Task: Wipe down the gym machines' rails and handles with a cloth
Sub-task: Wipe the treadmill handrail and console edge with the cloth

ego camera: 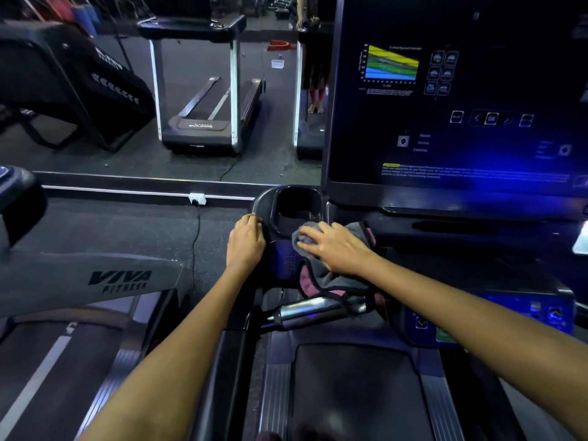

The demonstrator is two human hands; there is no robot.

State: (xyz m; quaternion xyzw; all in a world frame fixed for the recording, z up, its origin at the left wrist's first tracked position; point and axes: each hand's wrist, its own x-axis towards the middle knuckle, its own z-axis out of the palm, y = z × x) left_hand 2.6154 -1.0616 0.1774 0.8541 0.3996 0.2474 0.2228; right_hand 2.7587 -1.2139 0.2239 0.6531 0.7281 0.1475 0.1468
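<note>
Seen from the head camera: two bare forearms reaching up from 6 o'clock over a dark treadmill deck (356, 393). Left hand (245, 241), just left of centre, fingers curled over the outer edge of the console's black cup holder (297, 205). Right hand (334, 246), at centre, fingers spread flat and pressing a grey-and-pink cloth (331, 281) onto the console surface just below the cup holder, gripping nothing. Cloth draped downward, its lower edge touching a chrome handle (305, 310) toward 6 o'clock. Dark console screen (445, 106) at 2 o'clock, showing a coloured chart and an OK button. Grey neighbouring treadmill marked VIVA FITNESS (121, 281) at 9 o'clock. Mirror (197, 90) at 11 o'clock, reflecting machines. White wall socket (197, 198) below it.
</note>
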